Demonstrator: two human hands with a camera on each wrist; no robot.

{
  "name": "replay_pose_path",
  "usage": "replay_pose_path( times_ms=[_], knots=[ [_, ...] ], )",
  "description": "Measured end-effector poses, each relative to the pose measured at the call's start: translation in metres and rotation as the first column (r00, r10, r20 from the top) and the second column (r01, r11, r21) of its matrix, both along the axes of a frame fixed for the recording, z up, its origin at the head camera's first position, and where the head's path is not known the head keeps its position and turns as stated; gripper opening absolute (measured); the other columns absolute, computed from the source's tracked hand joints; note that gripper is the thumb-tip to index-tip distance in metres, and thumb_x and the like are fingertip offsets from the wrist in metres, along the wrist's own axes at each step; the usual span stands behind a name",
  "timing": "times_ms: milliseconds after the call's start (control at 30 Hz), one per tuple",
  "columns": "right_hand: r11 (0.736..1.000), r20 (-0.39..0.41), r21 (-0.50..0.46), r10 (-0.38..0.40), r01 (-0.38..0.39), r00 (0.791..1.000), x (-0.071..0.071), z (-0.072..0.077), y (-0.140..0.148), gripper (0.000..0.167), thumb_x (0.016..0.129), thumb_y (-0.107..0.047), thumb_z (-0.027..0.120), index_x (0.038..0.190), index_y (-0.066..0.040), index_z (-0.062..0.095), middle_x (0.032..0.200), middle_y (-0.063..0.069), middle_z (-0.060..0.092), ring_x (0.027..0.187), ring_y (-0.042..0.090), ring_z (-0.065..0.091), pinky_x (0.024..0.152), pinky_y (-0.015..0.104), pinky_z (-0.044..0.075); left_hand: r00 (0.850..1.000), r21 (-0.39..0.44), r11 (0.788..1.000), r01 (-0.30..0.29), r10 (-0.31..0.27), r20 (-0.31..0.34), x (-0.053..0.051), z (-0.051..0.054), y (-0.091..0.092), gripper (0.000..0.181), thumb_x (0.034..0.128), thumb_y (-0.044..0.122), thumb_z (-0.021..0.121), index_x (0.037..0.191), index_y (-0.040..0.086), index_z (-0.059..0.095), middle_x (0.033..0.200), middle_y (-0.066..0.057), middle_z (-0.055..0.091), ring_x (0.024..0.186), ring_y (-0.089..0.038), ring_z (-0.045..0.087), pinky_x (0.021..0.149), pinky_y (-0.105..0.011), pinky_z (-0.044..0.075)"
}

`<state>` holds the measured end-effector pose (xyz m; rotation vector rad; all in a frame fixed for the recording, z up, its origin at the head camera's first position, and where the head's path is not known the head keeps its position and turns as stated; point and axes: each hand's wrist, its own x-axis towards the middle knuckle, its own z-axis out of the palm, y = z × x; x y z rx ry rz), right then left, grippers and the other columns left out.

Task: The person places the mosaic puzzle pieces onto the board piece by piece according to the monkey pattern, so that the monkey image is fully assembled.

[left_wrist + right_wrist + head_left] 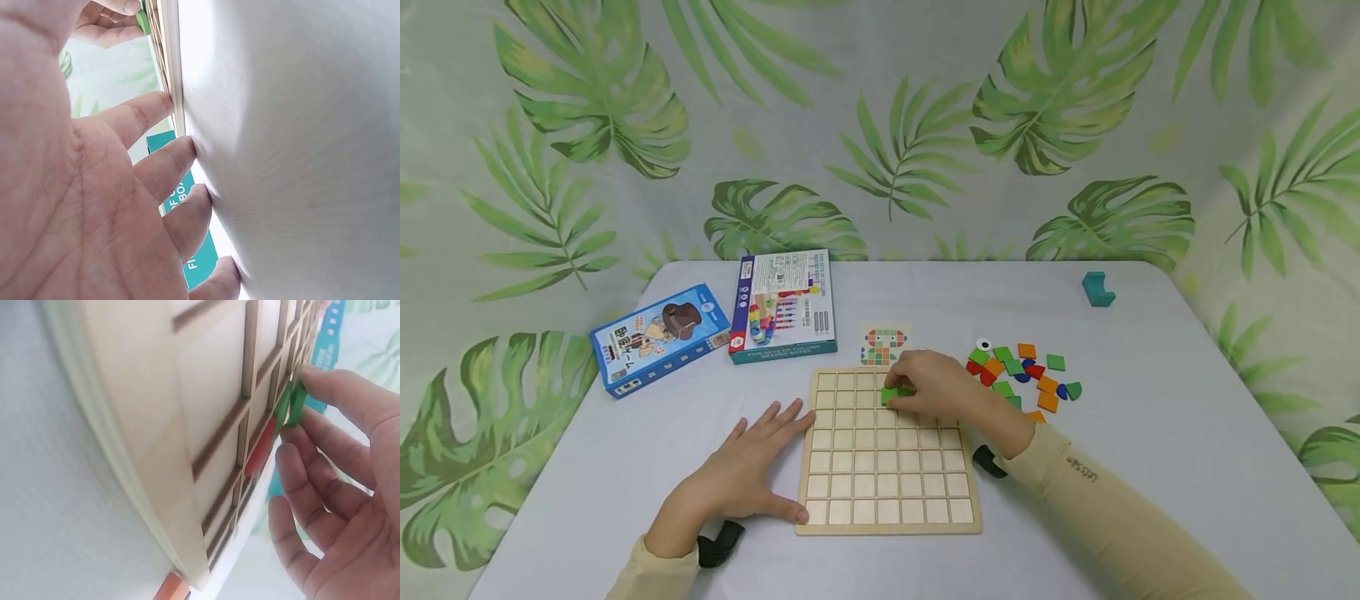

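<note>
A wooden grid board (887, 528) lies on the table. My right hand (936, 385) is over its upper part, pinching a green tile (889, 397) between thumb and finger. In the right wrist view, that hand (340, 462) holds the green tile (297, 403) on edge, beside another green piece (283, 406) and a red piece (260, 449) on the board. My left hand (741, 471) lies spread at the board's left edge, thumb and a fingertip touching it. The left wrist view shows this hand (106, 187) with its fingers apart.
Loose green, orange, red and blue pieces (1047, 384) lie right of the board. A patterned card (882, 347) sits just beyond it. Two boxes, one blue (658, 337) and one teal and white (784, 307), stand back left. A teal block (1098, 289) is at the back right.
</note>
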<state>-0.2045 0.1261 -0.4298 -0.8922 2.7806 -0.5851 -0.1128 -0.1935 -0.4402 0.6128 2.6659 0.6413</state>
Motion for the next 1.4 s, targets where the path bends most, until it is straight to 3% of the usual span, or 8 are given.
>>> replay_pose_path(
  times_ms=[1400],
  knots=[
    [1.000, 0.026, 0.009, 0.004, -0.004, 1.000, 0.000, -0.001, -0.010, 0.018, 0.094, -0.030, 0.085, 0.105, -0.016, 0.081, 0.099, -0.006, 0.069, 0.088, 0.008, 0.057, 0.080, 0.024, 0.055, 1.000, -0.025, 1.000, -0.011, 0.011, 0.005, -0.001, 0.001, 0.002, 0.128, 0.0630, 0.065, 0.097, 0.168, 0.022, 0.038, 0.180, -0.007, 0.025, 0.167, -0.044, 0.017, 0.128, -0.080, 0.013]
  ],
)
